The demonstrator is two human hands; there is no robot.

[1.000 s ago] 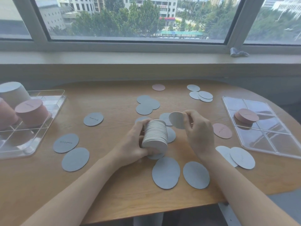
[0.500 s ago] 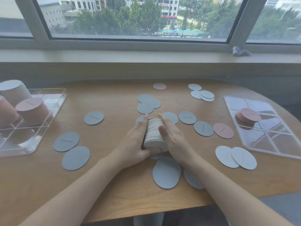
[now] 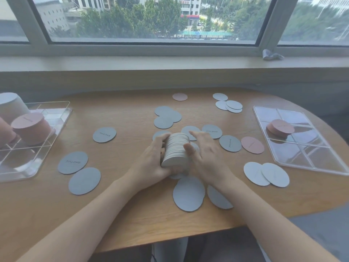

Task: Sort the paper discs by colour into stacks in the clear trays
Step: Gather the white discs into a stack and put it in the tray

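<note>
Both forearms reach in from the near edge and meet at the middle of the wooden bench (image 3: 132, 220). Between the hands stands a thick stack of grey discs (image 3: 175, 150), leaning slightly to the far side, its foot on loose discs lying on the bench.

Left hand (image 3: 153, 163): palm turned right, fingers curled round the left side of the stack, fingertips at its upper rim. Grip clamped on the stack.

Right hand (image 3: 205, 159): palm turned left, thumb laid against the right side of the stack, fingers stretched toward the far side, fairly straight, lying over the loose discs behind. It presses rather than wraps; grip apart.

Loose grey discs lie scattered: a pair near left (image 3: 72, 162), one alone left of centre (image 3: 104, 134), a cluster of three just beyond the hands (image 3: 167, 117), two near the wrists (image 3: 188, 193), lettered ones right of the stack (image 3: 230, 143). Paler discs sit far right (image 3: 228, 104) and near right (image 3: 266, 174). One pink disc lies at the far middle (image 3: 179, 96), another right of centre (image 3: 252, 145).

Left clear tray (image 3: 56, 121): tall pink stack (image 3: 31, 127), with a pale stack (image 3: 10, 106) behind it. Right clear tray (image 3: 321, 161): low pink stack (image 3: 280, 127) in a far compartment
</note>
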